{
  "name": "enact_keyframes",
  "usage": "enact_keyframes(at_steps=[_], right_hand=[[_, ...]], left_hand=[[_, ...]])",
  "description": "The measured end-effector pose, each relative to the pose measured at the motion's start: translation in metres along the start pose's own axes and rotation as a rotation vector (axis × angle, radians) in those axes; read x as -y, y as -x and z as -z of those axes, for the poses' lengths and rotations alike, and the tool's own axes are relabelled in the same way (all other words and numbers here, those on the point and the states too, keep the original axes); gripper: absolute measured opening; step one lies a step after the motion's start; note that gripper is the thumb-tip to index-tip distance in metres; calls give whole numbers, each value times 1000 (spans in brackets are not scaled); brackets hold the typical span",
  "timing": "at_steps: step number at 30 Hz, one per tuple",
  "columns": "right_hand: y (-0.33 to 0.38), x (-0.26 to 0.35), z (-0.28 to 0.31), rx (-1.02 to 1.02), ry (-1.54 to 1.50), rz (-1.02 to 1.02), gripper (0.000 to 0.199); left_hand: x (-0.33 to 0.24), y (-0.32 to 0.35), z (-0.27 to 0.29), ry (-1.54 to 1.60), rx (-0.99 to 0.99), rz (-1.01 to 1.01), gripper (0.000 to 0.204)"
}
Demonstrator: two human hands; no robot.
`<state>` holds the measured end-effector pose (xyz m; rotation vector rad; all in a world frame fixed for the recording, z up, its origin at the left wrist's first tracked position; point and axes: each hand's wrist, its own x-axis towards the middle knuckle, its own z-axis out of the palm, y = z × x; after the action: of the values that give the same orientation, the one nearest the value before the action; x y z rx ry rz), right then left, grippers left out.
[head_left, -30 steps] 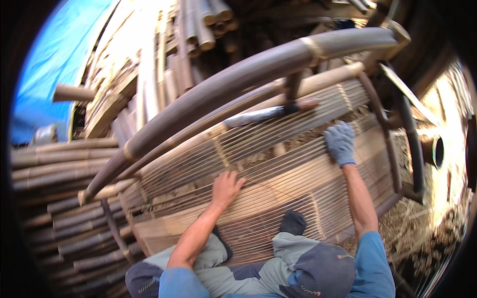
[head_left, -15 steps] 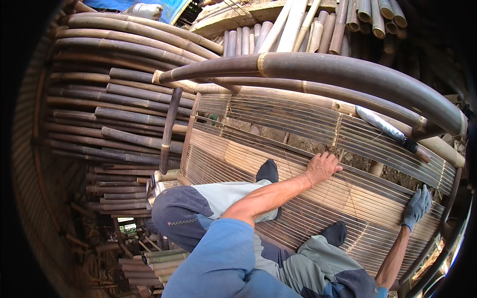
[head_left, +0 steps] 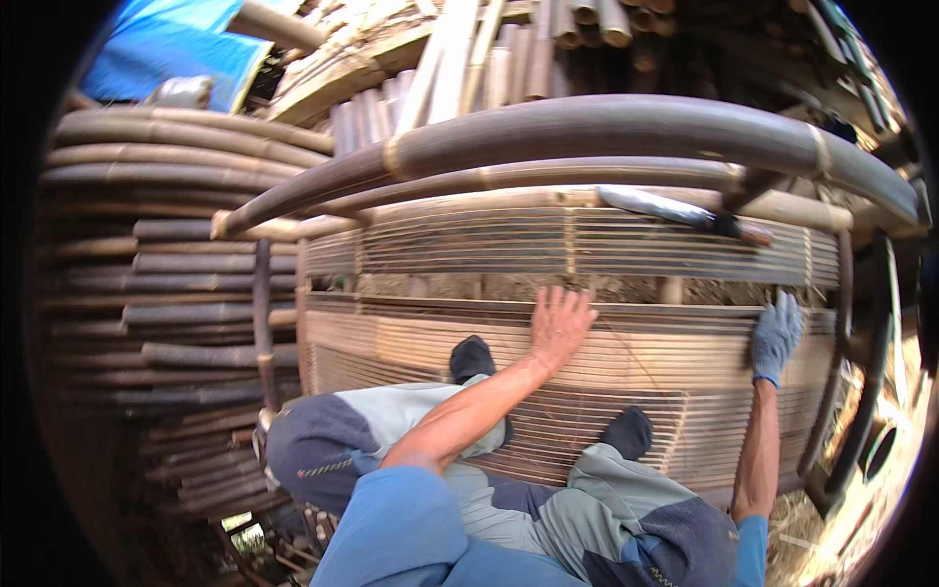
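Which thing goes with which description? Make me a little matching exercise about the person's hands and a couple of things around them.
Things
1. Left hand
2. Right hand
3. Large knife
4. Tarp

Descriptions
A. Bright blue, at the picture's upper left
B. Lying by the far slats, under the thick curved rail
C. Bare, fingers spread, at the near slats
D. In a grey glove

Right pairs: 1-C, 2-D, 3-B, 4-A
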<state>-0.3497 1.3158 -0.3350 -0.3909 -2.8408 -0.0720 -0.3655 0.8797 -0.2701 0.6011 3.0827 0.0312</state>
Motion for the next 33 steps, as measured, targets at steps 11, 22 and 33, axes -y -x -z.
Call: enact_keyframes(at_steps=[11,22,33], right_hand=[[340,86,278,840,-680,-954,45],[242,14,417,934,140,-806,45],[-37,-58,104,280,83,-145,43]], left_hand=[[-80,-87,34,317,254,-144,36],[-191,-118,16,492,475,-134,47],[-164,-129,-9,704,538,-266,66]])
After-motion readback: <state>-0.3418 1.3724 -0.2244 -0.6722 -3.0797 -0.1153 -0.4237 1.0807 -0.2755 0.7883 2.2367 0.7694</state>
